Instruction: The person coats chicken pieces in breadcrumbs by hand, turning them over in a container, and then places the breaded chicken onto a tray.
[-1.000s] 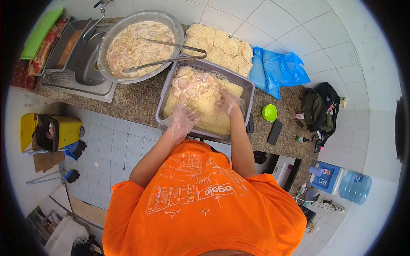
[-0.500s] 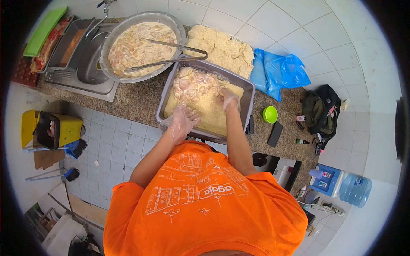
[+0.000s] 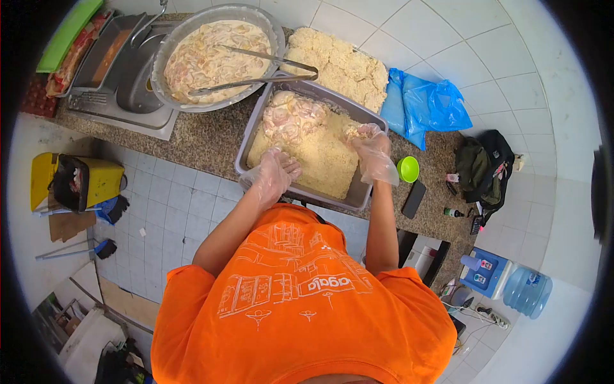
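A tub [image 3: 363, 115] held crumbs [image 3: 326, 168] with pale meat [image 3: 290, 118] at its far left, seemingly mid-coating and calling for more crumbs on top, while the left hand [image 3: 275, 171] rested low, fingers nearly together, and the right hand [image 3: 373, 150] curled inward (any pinch was hidden).

On my feed I see a flat black rectangular phone [image 3: 414, 200] on the speckled brown stone counter [image 3: 440, 182], with a black-and-olive fabric bag [image 3: 489, 168] farther right. I also make out a blue-and-white water dispenser [image 3: 481, 274] and, at left, a yellow plastic bin [image 3: 103, 185] above a dark-bristled broom [image 3: 105, 249].
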`<state>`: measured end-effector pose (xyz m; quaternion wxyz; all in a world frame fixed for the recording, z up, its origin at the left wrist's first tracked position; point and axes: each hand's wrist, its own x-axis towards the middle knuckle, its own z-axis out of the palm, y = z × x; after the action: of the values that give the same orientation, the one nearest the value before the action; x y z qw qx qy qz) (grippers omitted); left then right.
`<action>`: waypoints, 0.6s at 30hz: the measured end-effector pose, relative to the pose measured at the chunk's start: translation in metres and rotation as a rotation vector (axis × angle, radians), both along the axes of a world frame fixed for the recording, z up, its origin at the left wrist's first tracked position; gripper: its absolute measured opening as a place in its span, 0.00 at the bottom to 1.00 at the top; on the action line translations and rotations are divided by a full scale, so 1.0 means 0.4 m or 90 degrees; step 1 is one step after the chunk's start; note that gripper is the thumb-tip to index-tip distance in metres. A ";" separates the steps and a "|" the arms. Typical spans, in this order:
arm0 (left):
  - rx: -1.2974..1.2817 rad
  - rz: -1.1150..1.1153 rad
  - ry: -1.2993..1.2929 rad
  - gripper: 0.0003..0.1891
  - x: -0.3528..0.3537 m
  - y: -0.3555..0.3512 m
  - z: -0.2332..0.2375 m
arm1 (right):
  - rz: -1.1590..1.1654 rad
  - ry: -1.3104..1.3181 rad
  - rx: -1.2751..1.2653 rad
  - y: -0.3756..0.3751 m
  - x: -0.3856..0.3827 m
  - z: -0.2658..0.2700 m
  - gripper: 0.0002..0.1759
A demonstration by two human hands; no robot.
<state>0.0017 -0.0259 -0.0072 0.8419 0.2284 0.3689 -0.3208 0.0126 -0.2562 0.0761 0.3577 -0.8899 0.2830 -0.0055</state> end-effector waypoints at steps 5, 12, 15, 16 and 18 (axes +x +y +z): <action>0.028 -0.006 -0.026 0.35 -0.002 0.002 0.000 | 0.097 0.003 0.009 -0.006 -0.047 -0.015 0.14; 0.184 -0.034 0.035 0.34 0.011 -0.040 0.020 | 0.086 0.075 0.071 -0.076 -0.030 -0.192 0.17; 0.106 -0.119 -0.074 0.29 0.015 -0.062 0.034 | 0.128 0.189 -0.071 -0.063 -0.045 -0.211 0.19; 0.072 -0.153 -0.077 0.28 0.019 -0.083 0.040 | 0.160 0.210 -0.140 -0.046 -0.063 -0.218 0.20; 0.020 -0.215 -0.067 0.27 0.019 -0.130 0.047 | 0.132 0.206 -0.109 -0.019 -0.107 -0.257 0.21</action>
<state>0.0094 -0.0778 0.0115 0.7906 0.3168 0.2859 -0.4391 -0.0303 -0.2638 -0.0268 0.2291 -0.9308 0.2420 0.1502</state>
